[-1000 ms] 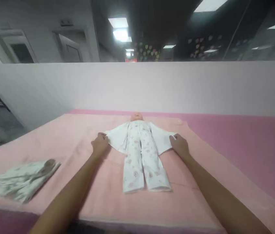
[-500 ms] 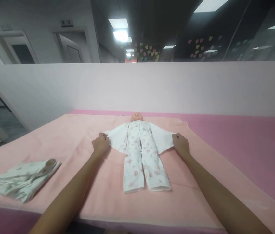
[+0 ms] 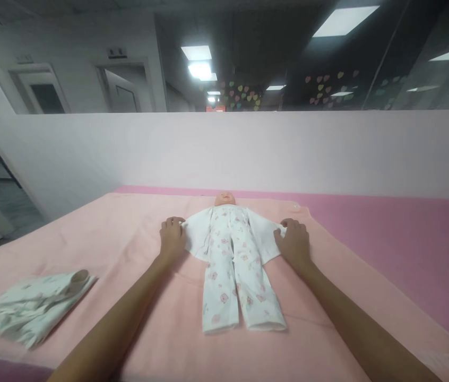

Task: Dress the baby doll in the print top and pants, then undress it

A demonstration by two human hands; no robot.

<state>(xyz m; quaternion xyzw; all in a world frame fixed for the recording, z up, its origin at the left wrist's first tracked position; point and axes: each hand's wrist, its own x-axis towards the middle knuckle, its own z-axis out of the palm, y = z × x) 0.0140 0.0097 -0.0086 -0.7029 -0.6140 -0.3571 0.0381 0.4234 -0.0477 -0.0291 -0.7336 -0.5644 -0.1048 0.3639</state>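
A baby doll [image 3: 225,198] lies on its back in the middle, only its head showing at the top of the clothes. White pants with a pink flower print [image 3: 224,276] are spread flat over its front, legs toward me. From beneath them a white top reaches out to both sides. My left hand [image 3: 172,236] is closed at the end of the left sleeve [image 3: 197,233]. At the other side, my right hand [image 3: 294,241] has thumb and fingers around the end of the right sleeve [image 3: 264,236]. The fingertips are partly hidden.
A folded printed garment [image 3: 35,305] lies at the left on the peach blanket [image 3: 148,329]. Pink padding [image 3: 391,239] shows beyond the blanket at the right. Behind stands a white low wall [image 3: 248,151] with a dark window [image 3: 256,58] above it.
Both hands have moved inward along the sleeves, toward the doll, and the sleeves now span less width. The camera view has tilted slightly up.
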